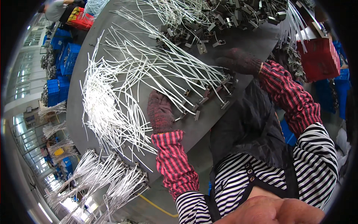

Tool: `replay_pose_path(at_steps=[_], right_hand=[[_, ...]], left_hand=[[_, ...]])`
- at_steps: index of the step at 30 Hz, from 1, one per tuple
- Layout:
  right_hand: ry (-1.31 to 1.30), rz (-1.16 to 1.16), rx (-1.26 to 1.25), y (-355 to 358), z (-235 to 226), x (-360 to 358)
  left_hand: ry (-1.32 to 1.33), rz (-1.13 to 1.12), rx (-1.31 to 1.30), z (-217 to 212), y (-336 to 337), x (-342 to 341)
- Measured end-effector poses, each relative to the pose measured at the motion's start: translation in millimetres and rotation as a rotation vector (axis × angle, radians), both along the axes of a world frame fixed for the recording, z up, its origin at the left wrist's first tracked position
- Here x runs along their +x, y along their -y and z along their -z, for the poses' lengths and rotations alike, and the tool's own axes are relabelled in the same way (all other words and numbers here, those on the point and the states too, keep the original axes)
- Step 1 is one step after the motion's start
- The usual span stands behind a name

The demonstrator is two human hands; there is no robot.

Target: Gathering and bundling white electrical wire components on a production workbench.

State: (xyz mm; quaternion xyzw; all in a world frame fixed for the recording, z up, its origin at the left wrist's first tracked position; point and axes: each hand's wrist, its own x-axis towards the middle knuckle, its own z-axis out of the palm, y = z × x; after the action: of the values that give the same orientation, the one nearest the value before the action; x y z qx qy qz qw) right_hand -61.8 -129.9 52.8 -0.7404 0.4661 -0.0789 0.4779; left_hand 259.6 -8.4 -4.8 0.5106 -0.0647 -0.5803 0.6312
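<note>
gloved hands (160, 112) rest on white cable ties (164, 71).

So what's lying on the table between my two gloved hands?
In the head view, between the left hand and right hand lie white cable ties with small metal clips at their ends, on the grey table.

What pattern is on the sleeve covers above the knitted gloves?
Red plaid with dark lines, on both sleeve covers; striped black-and-white sleeves show beyond them. Clearest in the head view.
</note>
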Motion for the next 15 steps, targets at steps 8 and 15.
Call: replay_pose_path(at_steps=[8, 15], right_hand=[[-0.200, -0.178, 0.119, 0.1, -6.2, 62.8], [0.374, 0.056, 0.630, -22.6, 24.5, 71.0]], left_hand=[[-0.169, 0.256, 0.006, -21.1, 5.1, -43.9], [1.456, 0.751, -0.383, -59.9, -20.8, -97.3]])
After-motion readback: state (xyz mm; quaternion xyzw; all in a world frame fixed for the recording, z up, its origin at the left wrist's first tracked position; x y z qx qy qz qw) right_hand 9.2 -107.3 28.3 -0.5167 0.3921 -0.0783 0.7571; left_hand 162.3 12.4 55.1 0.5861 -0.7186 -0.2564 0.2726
